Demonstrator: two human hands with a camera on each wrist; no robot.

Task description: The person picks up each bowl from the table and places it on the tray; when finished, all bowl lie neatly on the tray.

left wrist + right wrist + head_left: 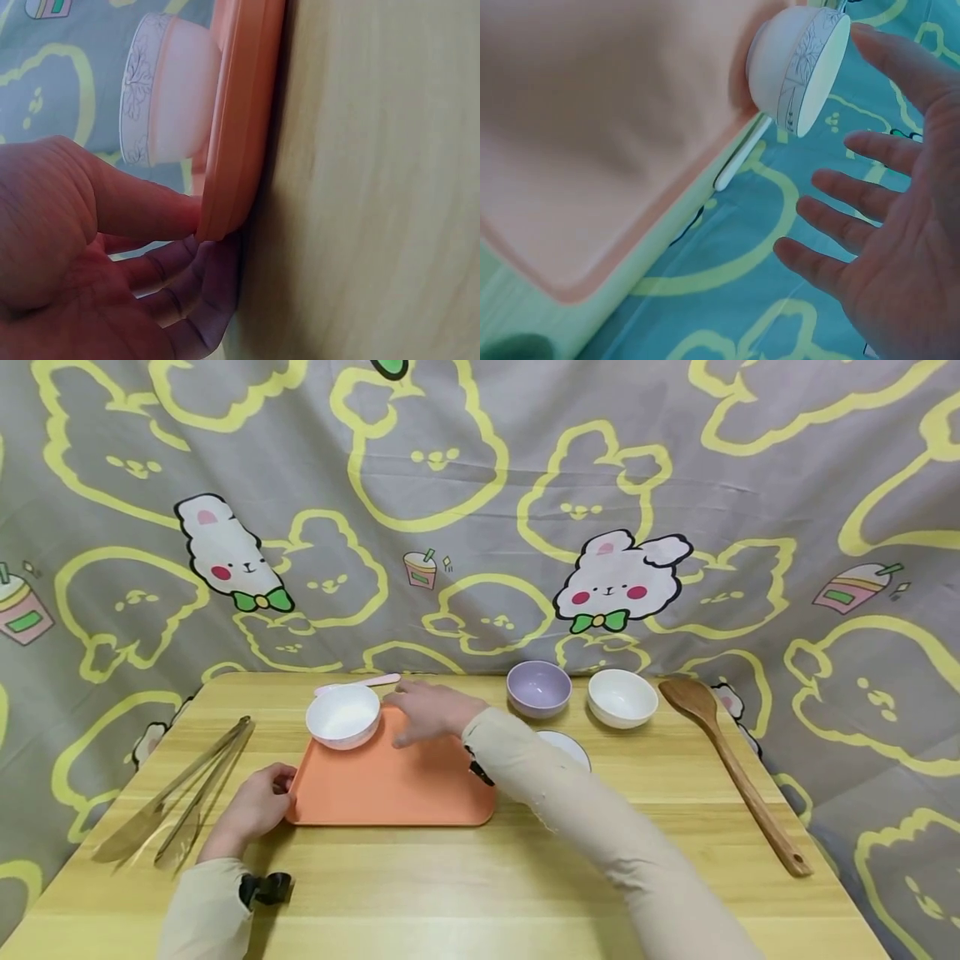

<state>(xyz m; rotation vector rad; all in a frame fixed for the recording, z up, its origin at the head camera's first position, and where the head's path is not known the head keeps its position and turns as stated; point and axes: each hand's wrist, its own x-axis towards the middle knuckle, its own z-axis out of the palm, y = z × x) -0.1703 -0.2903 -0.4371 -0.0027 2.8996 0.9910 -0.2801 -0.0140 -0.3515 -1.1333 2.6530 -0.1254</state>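
Observation:
An orange tray [390, 785] lies on the wooden table, with a white bowl [343, 717] standing in its far left corner. My left hand [258, 802] grips the tray's left edge; in the left wrist view the thumb presses the rim and the other fingers curl beneath it. Over the tray's far side my right hand [435, 710] hovers with fingers spread, just right of the bowl. In the right wrist view, that hand [900, 202] holds nothing, and a grey floral band circles the bowl [787, 67].
Behind the tray lies a pink-handled utensil [375, 680]. Metal tongs [198, 768] rest at the left. A purple bowl [538, 689], another white bowl [622, 698] and a wooden spatula [727, 760] are to the right. My right sleeve partly covers a white round dish [566, 745].

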